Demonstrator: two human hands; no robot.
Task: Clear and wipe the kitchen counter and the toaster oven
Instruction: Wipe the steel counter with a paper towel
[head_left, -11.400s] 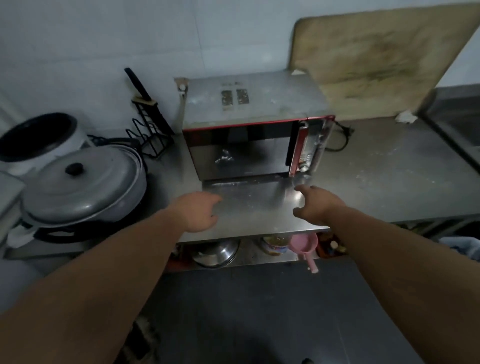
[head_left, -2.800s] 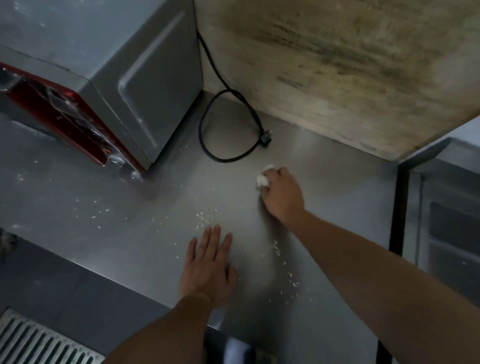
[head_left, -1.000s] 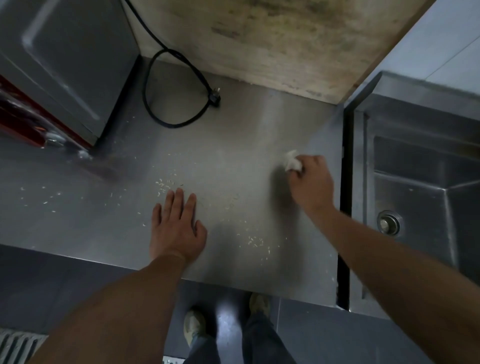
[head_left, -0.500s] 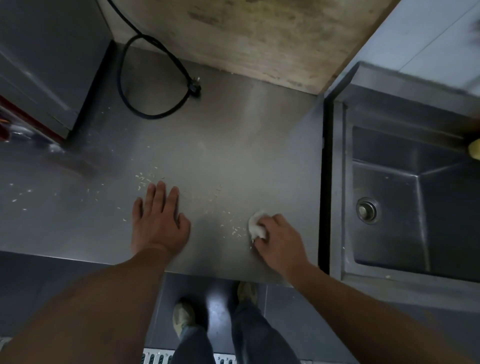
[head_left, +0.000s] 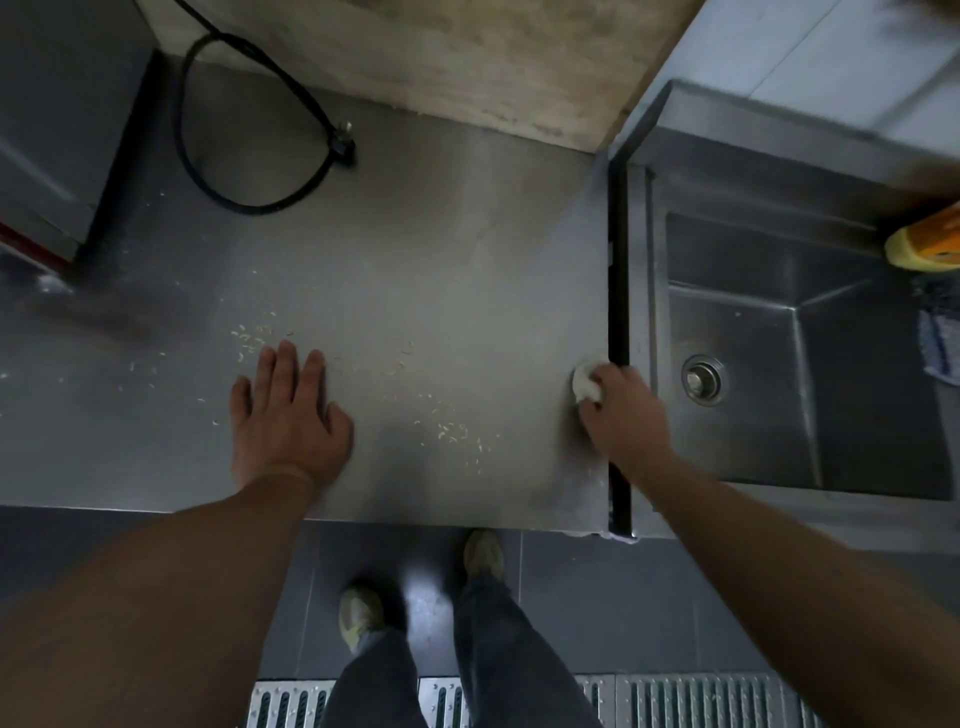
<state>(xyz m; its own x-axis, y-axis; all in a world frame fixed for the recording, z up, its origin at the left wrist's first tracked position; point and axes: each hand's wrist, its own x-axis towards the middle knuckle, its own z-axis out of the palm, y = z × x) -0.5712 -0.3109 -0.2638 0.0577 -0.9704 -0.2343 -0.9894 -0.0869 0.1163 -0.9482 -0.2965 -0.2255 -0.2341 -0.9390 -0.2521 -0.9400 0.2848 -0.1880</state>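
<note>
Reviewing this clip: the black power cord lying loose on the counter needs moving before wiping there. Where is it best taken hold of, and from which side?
Probably at the plug, pinched with the fingers from above. The power cord lies flat on the counter in an open loop; the plug is its free end, a stiff block clear of the toaster oven, though close to the leaning board. Lifting there lets the loop trail.

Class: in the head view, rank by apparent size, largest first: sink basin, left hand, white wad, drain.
1. sink basin
2. left hand
3. drain and white wad: look about alike, the wad partly hidden in the right hand.
</note>
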